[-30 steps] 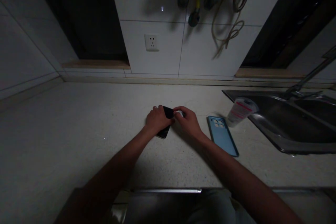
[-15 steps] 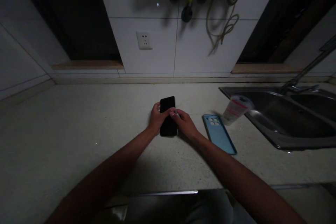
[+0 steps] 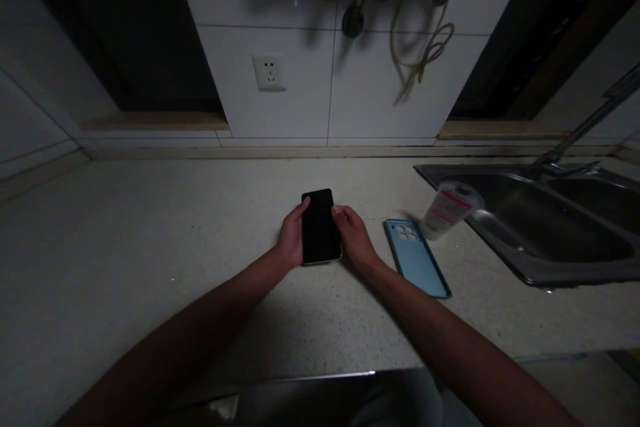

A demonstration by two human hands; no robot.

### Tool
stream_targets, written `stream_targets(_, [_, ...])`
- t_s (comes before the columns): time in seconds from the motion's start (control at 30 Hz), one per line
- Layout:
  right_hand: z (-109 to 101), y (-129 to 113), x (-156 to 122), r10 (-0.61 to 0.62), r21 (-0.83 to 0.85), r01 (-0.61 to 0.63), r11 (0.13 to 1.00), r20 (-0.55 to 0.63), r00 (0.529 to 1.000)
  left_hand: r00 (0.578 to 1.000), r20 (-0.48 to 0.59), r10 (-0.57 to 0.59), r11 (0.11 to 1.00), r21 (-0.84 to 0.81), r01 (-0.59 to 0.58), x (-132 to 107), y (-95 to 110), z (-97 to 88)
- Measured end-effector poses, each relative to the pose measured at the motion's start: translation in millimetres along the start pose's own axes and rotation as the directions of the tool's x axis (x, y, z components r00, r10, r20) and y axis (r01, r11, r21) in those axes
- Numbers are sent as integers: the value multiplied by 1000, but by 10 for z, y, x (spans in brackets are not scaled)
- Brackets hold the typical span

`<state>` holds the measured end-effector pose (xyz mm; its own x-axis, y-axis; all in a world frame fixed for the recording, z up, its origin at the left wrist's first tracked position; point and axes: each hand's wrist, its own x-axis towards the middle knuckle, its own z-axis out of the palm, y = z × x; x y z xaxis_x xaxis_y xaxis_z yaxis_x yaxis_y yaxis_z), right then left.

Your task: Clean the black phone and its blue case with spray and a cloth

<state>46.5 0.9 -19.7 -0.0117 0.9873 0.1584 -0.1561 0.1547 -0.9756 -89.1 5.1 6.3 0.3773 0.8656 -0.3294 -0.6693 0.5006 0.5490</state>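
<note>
A black smartphone with a dark screen is held over the counter between my two hands. My left hand grips its left edge, the thumb lying at the upper left corner. On the opposite edge, my right hand is closed with its thumb by the phone's upper right side. The fingers behind the phone are hidden. To the right of my right hand, a light blue phone case lies on the counter, its camera cutouts toward the wall.
A clear plastic cup with red print leans at the edge of the steel sink on the right. The pale counter runs along a tiled wall with a socket, pipe valves and a hanging cord.
My left thumb has moved off the middle of the screen to the phone's upper left corner. My right thumb has drawn back to the right edge, leaving the screen uncovered.
</note>
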Motion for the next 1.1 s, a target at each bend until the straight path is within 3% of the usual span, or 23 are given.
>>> stream_targets(0.2, [-168,-121,154,-21,98,55,994,-318,948,979,188,-73,991,-97,92,-13,-56,-45])
stream_targets(0.27, [-212,-143,190,-51,77,82,994,-335,941,966,237,-104,989,-79,125,-19,-92,-44])
stream_targets(0.33, [-235,-150,189,-112,-51,101,994,-301,947,955,264,-133,987,-50,152,-30,-127,-25])
stream_targets(0.4, [-242,-147,154,-233,-242,174,955,-239,943,954,261,-149,987,-23,160,-41,-152,5])
stream_targets(0.5, [-233,-139,87,-409,-457,322,829,-104,907,966,223,-131,991,3,134,-45,-168,41])
stream_targets(0.6, [-213,-130,58,-482,-590,384,710,-9,876,977,181,-111,994,19,110,-41,-174,52])
stream_targets(0.73, [-179,-109,81,-550,-743,457,489,144,823,981,163,-104,995,22,102,-38,-181,51])
stream_targets(0.8, [-163,-102,81,-549,-780,454,430,173,818,979,173,-110,994,16,109,-35,-179,48])
stream_targets(0.87, [-157,-111,52,-513,-776,467,424,218,830,977,170,-126,992,8,126,-26,-173,39])
stream_targets(0.93, [-168,-146,-6,-433,-721,540,434,359,827,980,140,-143,989,0,145,-12,-165,23])
stream_targets(1.0, [-195,-206,-79,-338,-635,632,443,534,775,983,104,-149,989,-9,151,1,-156,4])
stream_targets(1.1, [-251,-313,-167,-243,-487,729,482,725,645,985,115,-128,991,-30,133,10,-145,-9])
